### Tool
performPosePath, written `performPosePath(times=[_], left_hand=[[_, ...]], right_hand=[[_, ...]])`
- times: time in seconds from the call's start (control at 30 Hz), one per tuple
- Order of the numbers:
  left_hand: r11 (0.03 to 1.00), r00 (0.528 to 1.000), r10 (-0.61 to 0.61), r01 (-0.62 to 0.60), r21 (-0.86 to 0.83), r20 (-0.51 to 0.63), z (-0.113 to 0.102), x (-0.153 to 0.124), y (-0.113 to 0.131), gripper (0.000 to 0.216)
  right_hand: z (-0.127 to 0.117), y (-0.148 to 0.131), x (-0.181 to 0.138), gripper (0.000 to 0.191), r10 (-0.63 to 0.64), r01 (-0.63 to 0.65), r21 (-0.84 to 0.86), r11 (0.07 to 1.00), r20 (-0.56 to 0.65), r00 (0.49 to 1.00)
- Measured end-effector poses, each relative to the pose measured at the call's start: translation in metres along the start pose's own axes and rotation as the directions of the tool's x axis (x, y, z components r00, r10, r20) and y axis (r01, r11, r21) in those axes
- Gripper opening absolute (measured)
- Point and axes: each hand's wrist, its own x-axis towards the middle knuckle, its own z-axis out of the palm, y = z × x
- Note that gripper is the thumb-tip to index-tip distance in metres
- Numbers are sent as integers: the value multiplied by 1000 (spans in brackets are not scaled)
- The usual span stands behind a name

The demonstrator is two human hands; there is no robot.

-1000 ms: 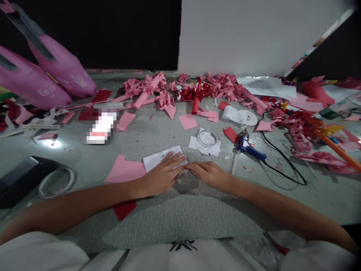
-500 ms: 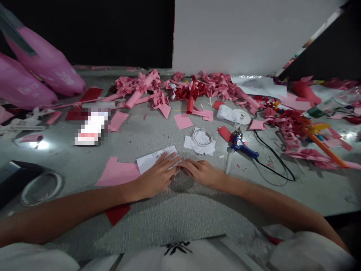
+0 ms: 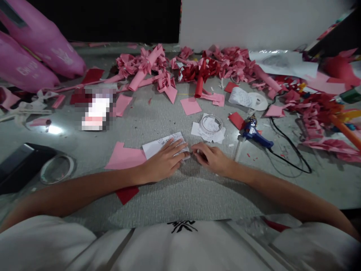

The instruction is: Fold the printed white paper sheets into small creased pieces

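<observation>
My left hand (image 3: 166,160) lies flat with its fingers spread across a folded sheet of white paper (image 3: 152,149) with printed or drawn marks, pressing it to the table. Just right of the sheet's edge, my right hand (image 3: 213,158) rests on its side. Its fingers are loosely bent, with a dark gap showing between index finger and thumb, and I see nothing held there. A pink sheet of paper (image 3: 122,158) sits partly beneath the white one. Under my left forearm, a red piece of paper (image 3: 127,195) sticks out.
Beyond my hands lies a tape roll (image 3: 211,123) on white scraps. A blue glue gun (image 3: 258,137) with a black cord is to the right. Pink paper pieces (image 3: 153,62) heap along the back. At left are a phone (image 3: 97,113), a black box (image 3: 25,165) and another tape roll (image 3: 58,169).
My right hand has come off the white paper's right edge, leaving a small gap between the hands. My left hand stays on the sheet. The whole view has shifted slightly.
</observation>
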Motion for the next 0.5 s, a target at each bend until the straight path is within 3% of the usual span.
performPosePath(times=[0.5], left_hand=[[999, 1000, -21, 22, -48, 15, -4, 2, 2, 38]], right_hand=[[-4, -1, -2, 34, 77, -69, 69, 995, -109, 991]])
